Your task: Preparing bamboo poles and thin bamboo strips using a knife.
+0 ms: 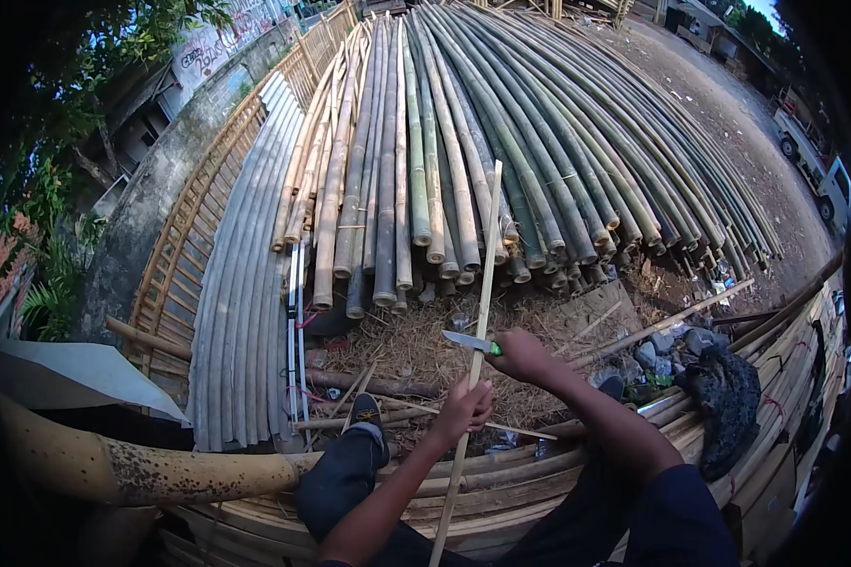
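Observation:
A long, pale bamboo strip (485, 283) stands slanted in front of me, its lower end running down between my legs. Around its lower middle my left hand (463, 411) is closed. My right hand (522, 357) grips a knife (468, 341) by its green handle. The knife's blade points left and crosses the strip just above my left hand. Whether the edge bites into the bamboo I cannot tell.
A big stack of bamboo poles (529, 161) fans out ahead. Corrugated sheets (241, 274) and a bamboo lattice (194, 227) lean at left. One thick bamboo pole (161, 470) juts in at lower left. Split bamboo (501, 482) lies beneath me; a dark, crumpled bundle (723, 402) rests at right.

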Tool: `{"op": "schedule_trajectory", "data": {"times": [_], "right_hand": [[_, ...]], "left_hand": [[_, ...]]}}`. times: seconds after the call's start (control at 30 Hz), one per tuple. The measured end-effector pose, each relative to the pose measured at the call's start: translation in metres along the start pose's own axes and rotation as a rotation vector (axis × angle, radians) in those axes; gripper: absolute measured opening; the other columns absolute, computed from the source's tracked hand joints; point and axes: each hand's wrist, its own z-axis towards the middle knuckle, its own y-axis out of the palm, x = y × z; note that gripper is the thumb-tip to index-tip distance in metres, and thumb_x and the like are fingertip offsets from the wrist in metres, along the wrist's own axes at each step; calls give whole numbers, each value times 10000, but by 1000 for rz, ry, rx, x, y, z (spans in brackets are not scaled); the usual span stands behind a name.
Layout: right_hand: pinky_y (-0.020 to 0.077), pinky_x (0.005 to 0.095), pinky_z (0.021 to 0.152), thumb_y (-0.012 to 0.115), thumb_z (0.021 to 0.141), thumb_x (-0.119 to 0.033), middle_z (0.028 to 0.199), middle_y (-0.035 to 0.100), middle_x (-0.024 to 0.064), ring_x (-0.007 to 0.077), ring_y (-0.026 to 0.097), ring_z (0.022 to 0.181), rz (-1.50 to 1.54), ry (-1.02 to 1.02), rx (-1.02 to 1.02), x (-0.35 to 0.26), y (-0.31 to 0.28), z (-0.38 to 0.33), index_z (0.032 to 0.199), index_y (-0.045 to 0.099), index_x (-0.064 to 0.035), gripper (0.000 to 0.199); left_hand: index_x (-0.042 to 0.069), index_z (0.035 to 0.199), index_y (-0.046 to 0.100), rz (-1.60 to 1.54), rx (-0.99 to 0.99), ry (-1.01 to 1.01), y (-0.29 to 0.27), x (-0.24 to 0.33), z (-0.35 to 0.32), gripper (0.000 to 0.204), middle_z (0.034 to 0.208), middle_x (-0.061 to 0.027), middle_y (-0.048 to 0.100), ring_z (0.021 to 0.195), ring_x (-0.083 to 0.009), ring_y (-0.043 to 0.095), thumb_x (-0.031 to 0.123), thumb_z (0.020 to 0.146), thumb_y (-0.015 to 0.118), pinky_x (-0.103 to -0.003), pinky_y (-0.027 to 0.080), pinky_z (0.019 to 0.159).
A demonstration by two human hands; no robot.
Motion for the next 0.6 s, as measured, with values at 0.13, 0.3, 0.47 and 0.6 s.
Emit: {"op": "schedule_trajectory", "data": {"times": [0.13,0.3,0.47,0.6], "right_hand": [[493,490,672,566,746,-241,693,614,207,387,614,682,-52,-60,79,13,9,8,711,638,-36,220],[479,501,664,555,735,-236,671,605,198,398,600,673,-31,-74,191,29,12,13,658,613,-36,221],[482,502,625,555,724,-230,639,594,192,384,603,659,-117,-117,166,15,14,13,626,610,-49,213],[489,497,629,556,725,-229,644,601,194,386,612,662,-169,-63,218,28,13,20,653,631,-42,214]], "left_hand": [[54,845,407,250,187,-3,4,-15,-5,218,560,19,405,416,-73,393,233,950,475,-250,305,374],[-2,808,459,562,250,82,-1,-34,-7,270,576,-72,485,489,-160,491,236,926,510,-340,379,483],[-23,852,488,759,316,194,-1,-34,-20,301,559,-130,512,496,-219,518,269,919,524,-348,405,504],[41,832,448,679,296,145,11,-26,-21,249,550,-3,438,430,-98,427,262,944,473,-281,318,400]]}}
